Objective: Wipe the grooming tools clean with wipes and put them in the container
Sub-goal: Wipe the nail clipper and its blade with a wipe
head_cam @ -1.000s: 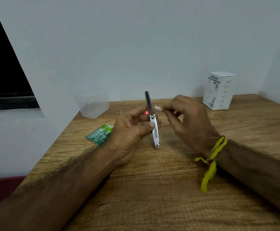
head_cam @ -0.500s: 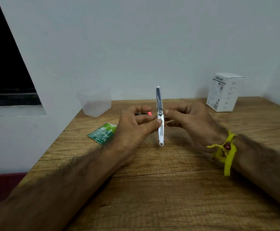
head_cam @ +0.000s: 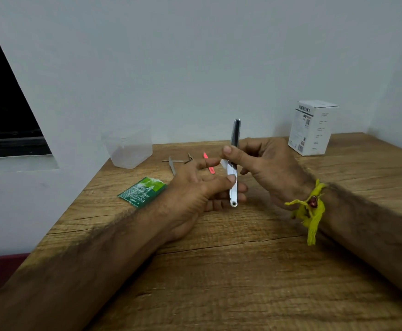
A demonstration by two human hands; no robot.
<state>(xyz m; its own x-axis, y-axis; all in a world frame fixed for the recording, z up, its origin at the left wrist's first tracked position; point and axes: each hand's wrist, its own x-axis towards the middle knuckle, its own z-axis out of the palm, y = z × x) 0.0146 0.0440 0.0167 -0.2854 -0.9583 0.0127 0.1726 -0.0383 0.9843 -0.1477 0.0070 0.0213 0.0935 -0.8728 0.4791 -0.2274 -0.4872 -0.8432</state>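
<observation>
A slim silver nail clipper (head_cam: 233,187) stands upright over the wooden table (head_cam: 243,271), its lever raised toward the wall. My left hand (head_cam: 195,189) pinches its lower body between thumb and fingers. My right hand (head_cam: 262,161) presses a small white wipe (head_cam: 224,163) against its middle with the thumb. Behind my hands lie a pink tool (head_cam: 209,163), a metal file (head_cam: 172,167) and small crossed metal tools (head_cam: 183,160). A clear plastic container (head_cam: 128,149) stands at the back left, by the wall.
A green wipe sachet (head_cam: 142,191) lies flat left of my left hand. A white cardboard box (head_cam: 313,127) stands at the back right. The table's left edge runs along a white ledge under a dark window.
My right hand closed in from the right onto the clipper and now rubs the wipe on its middle. My left hand slid lower, uncovering the tools behind.
</observation>
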